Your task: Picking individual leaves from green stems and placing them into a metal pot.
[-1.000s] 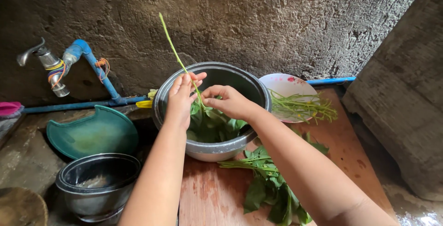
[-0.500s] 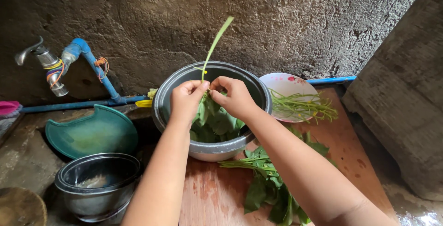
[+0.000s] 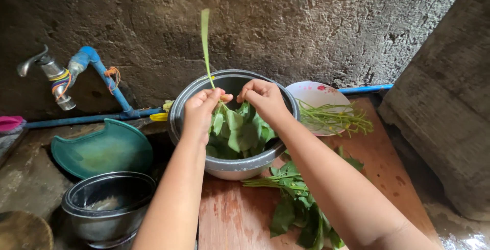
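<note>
Wall (image 3: pixel 306 20) behind, wet board (image 3: pixel 240 214) below. Metal bowl (image 3: pixel 229 165) of leaves (image 3: pixel 240 132) sits on board. Both hands over bowl: left hand (image 3: pixel 200 112) fingers pinched on green stem (image 3: pixel 205 45), upright; right hand (image 3: pixel 263 99) fingers closed on leaves at stem base. Plate (image 3: pixel 316 94) with stems just right.

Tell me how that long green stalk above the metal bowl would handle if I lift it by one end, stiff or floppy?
The green stalk stands nearly straight up from the left hand, so it probably holds its own weight and is fairly stiff. It looks thin, so likely light and apt to snap if bent. The leaves in the metal bowl lie limp, so leafy parts would likely flop.
</note>
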